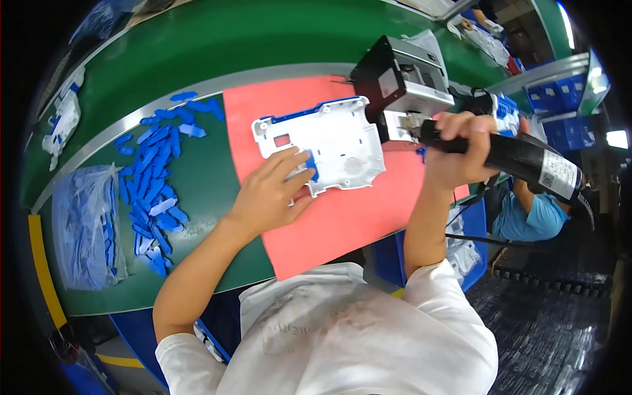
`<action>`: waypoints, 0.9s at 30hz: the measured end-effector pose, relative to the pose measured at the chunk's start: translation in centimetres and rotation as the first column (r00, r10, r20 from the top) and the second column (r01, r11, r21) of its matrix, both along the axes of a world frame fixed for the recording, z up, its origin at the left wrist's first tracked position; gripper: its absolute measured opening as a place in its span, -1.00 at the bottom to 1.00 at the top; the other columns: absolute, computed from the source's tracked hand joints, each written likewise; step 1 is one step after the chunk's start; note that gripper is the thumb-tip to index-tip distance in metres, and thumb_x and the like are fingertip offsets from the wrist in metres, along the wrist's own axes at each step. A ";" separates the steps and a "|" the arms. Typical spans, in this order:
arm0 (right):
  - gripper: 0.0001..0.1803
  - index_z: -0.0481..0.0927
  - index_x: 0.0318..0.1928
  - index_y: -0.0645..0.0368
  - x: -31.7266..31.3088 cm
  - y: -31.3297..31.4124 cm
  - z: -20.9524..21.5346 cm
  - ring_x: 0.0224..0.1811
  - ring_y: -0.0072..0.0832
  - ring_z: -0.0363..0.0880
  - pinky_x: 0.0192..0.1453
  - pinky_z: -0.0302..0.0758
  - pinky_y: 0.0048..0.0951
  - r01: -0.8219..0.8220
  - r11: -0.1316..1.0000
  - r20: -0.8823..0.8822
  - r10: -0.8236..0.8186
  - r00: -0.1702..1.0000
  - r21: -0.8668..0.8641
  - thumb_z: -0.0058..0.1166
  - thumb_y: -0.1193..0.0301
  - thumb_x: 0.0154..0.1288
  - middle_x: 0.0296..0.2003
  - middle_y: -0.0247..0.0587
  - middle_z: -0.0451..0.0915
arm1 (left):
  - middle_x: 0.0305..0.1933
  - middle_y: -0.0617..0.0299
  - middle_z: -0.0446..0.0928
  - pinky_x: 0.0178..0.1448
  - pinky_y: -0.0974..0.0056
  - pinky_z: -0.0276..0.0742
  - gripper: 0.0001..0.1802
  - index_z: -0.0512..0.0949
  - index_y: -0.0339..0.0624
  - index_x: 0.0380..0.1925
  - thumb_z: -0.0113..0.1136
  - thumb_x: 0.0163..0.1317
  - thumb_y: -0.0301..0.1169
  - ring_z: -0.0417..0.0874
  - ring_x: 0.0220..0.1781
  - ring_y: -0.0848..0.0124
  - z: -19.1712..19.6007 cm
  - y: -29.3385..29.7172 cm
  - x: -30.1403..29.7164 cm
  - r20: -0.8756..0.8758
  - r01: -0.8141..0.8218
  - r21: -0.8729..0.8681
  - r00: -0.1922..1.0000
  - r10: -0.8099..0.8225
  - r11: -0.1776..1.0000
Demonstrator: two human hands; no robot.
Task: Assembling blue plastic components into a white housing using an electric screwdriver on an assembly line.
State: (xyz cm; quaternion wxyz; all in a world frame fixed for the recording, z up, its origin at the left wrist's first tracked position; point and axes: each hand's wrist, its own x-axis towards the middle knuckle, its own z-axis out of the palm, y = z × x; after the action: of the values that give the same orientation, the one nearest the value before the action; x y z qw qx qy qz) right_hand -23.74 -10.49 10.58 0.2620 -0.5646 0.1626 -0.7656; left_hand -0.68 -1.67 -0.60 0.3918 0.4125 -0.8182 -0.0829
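A white plastic housing with a blue strip along its far edge lies open side up on a pink mat. My left hand grips its near left side, fingertips on a small blue piece and thumb by the near edge. My right hand is wrapped round a black electric screwdriver, held nearly level. The driver's tip points left into the front of a screw feeder, a black and silver box at the mat's far right corner. Any screw on the tip is too small to make out.
Many loose blue plastic pieces are heaped left of the mat, beside a clear plastic bag holding more. A cable hangs from the driver. Below the table's right side stands a blue bin. A person in blue is at the right.
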 end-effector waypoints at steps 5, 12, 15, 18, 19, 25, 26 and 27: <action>-0.94 0.44 -0.42 0.30 -5.1 -1.3 -0.3 -0.67 -0.43 0.38 -0.52 0.44 -0.32 0.167 0.985 0.021 -0.168 0.985 0.051 -0.02 0.61 0.21 -0.65 -0.20 0.39 | 0.16 0.07 0.52 0.21 0.10 0.52 -0.55 0.64 -0.18 -0.15 0.44 -0.15 -0.39 0.49 0.24 0.07 -0.2 -0.1 0.5 0.088 -0.034 0.033 0.996 0.031 0.999; -0.35 0.11 0.28 0.39 -4.7 -3.3 -1.3 -0.67 -0.61 0.46 -0.53 0.45 -0.55 0.094 0.996 -0.040 -0.094 0.995 -0.006 0.01 0.75 0.19 -0.60 -0.33 0.47 | 0.15 0.05 0.53 0.15 0.08 0.56 -0.54 0.66 -0.20 -0.18 0.45 -0.21 -0.45 0.53 0.20 0.04 0.2 -0.6 -0.4 0.093 -0.013 0.030 0.996 0.010 0.999; -0.38 0.22 0.23 0.38 -4.8 -3.7 -2.5 -0.67 -0.64 0.44 -0.57 0.39 -0.59 0.125 0.989 -0.192 -0.108 0.976 0.078 0.09 0.77 0.13 -0.60 -0.38 0.45 | 0.13 0.04 0.53 0.15 0.08 0.56 -0.55 0.66 -0.20 -0.18 0.45 -0.22 -0.45 0.54 0.20 0.03 0.4 -0.7 -0.5 0.096 -0.016 0.032 0.995 0.012 0.999; -0.35 0.20 0.24 0.37 -4.7 -2.6 -2.6 -0.68 -0.65 0.42 -0.58 0.36 -0.60 0.073 0.984 -0.200 -0.039 0.979 0.164 0.09 0.78 0.13 -0.64 -0.39 0.43 | 0.12 0.04 0.54 0.15 0.07 0.56 -0.55 0.66 -0.20 -0.18 0.45 -0.21 -0.44 0.54 0.20 0.02 0.2 -0.3 -0.2 0.075 -0.035 0.041 0.997 0.031 0.999; -0.35 0.19 0.25 0.37 -4.4 -2.3 -2.6 -0.69 -0.64 0.42 -0.58 0.36 -0.59 0.060 0.986 -0.184 -0.031 0.982 0.154 0.09 0.77 0.14 -0.65 -0.38 0.43 | 0.11 0.05 0.55 0.15 0.06 0.56 -0.55 0.66 -0.19 -0.18 0.44 -0.21 -0.44 0.53 0.20 0.02 0.1 -0.2 -0.1 0.060 -0.040 0.046 0.997 0.038 0.998; -0.15 -0.16 0.39 0.24 3.0 1.7 -1.8 -0.71 -0.52 0.38 -0.56 0.43 -0.43 -0.261 0.950 -0.027 0.269 0.963 0.168 0.01 0.71 0.18 -0.60 -0.24 0.43 | 0.10 0.00 0.53 0.19 0.10 0.50 -0.28 0.46 -0.23 0.13 0.43 -0.14 -0.39 0.52 0.18 0.02 0.6 -0.1 0.1 -0.003 -0.063 0.178 0.998 0.065 0.982; -0.13 -0.20 0.42 0.15 4.1 2.1 -2.1 -0.70 -0.49 0.37 -0.52 0.47 -0.33 -0.261 0.943 -0.148 0.293 0.944 0.205 -0.02 0.68 0.20 -0.59 -0.22 0.38 | 0.07 -0.01 0.53 0.17 0.10 0.50 -0.24 0.41 -0.21 0.18 0.41 -0.13 -0.38 0.53 0.16 0.02 0.5 -0.3 0.3 -0.028 -0.040 0.164 0.999 0.045 0.986; -0.11 -0.21 0.41 0.18 5.5 2.2 -2.6 -0.69 -0.49 0.40 -0.53 0.45 -0.38 -0.256 0.942 -0.222 0.302 0.927 0.215 0.00 0.70 0.18 -0.60 -0.23 0.39 | 0.05 0.01 0.54 0.17 0.09 0.50 -0.25 0.42 -0.21 0.18 0.40 -0.13 -0.38 0.53 0.15 0.02 0.6 -0.3 0.4 -0.031 -0.031 0.155 0.999 0.036 0.987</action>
State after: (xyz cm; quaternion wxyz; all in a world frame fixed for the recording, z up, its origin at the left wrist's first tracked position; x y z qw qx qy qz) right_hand -18.29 -8.33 7.93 0.3964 -0.6482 0.1816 -0.6242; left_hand -0.26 -1.98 -0.03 0.3740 0.4539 -0.7955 -0.1462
